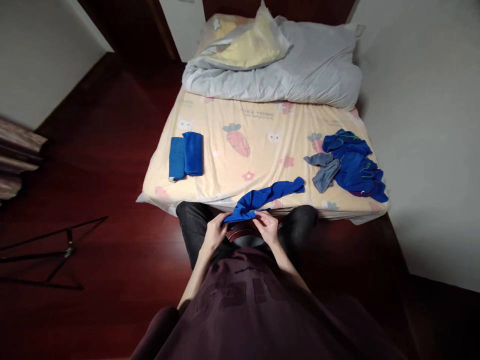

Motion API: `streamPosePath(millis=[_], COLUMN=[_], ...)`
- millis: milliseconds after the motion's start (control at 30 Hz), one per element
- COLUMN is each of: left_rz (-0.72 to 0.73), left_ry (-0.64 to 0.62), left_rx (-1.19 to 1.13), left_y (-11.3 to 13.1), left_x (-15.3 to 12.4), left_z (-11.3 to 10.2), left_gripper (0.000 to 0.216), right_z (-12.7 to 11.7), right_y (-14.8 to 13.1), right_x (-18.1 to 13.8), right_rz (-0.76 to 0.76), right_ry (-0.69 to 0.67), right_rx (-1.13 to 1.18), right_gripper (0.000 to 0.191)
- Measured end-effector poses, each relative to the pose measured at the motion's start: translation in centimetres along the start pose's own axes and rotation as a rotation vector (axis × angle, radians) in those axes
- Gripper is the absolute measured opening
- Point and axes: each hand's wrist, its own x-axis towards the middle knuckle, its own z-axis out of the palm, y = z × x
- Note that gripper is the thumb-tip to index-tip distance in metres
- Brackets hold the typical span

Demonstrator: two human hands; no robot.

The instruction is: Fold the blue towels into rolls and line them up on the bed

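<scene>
A blue cloth [258, 197] stretches from my lap onto the front edge of the bed, its far end lying crumpled toward the right. My left hand [216, 231] pinches one corner of its near edge. My right hand [267, 226] grips the same edge a short way to the right, thumb and fingers closed on the fabric. Two folded blue cloths [193, 154] lie side by side on the left of the bed. At the right is a loose heap of blue cloths [354, 165], with a grey-blue cloth [325, 171] beside it.
The bed [225, 115] has a pale yellow sheet with carrot prints. A rolled grey quilt [315, 65] and a yellow pillow [251, 47] lie at its head. A black tripod leg frame [68, 245] stands on the floor at left. A wall rises close on the right.
</scene>
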Motion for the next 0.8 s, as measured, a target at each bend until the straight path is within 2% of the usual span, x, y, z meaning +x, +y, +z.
streamPosePath(millis=[67,167,233,300,400,467,600,700,800], left_rz=[0.006,-0.004,0.018,0.096,0.282,0.36,0.361,0.326,0.29], left_ry=[-0.029,-0.087,-0.106,-0.073,-0.035,-0.071,-0.083,0.022,0.176], left_rx=[0.025,0.099,0.17,0.225,0.18,0.082,-0.06,-0.073,-0.063], left_y=[0.0,0.2,0.9,2.2,4.3,5.4,5.8,5.5,5.3], left_x=[0.3,0.7,0.8,0.9,0.8,0.6,0.0,-0.4,-0.7], left_z=[-0.3,-1.0,-1.5,-1.9,-2.2,-2.2,-2.5,-3.3,-4.3], left_gripper=[0.045,0.05,0.053,0.054,0.05,0.043,0.03,0.024,0.025], right_z=[-0.4,-0.8,-0.6,-0.1,1.4,2.5,3.2,2.5,1.3], right_y=[-0.6,-1.9,-2.9,-4.0,-5.4,-6.2,-6.9,-6.8,-6.2], right_x=[0.0,0.5,0.8,0.8,0.5,0.2,-0.1,0.3,1.0], right_rz=[-0.147,-0.321,-0.398,-0.433,-0.443,-0.454,-0.414,-0.326,-0.254], right_ry=[-0.003,0.027,0.063,0.066,-0.085,-0.22,-0.312,-0.383,-0.461], right_rx=[-0.16,-0.319,-0.375,-0.412,-0.425,-0.405,-0.308,-0.198,-0.174], right_gripper=[0.016,0.015,0.015,0.014,0.013,0.014,0.014,0.023,0.014])
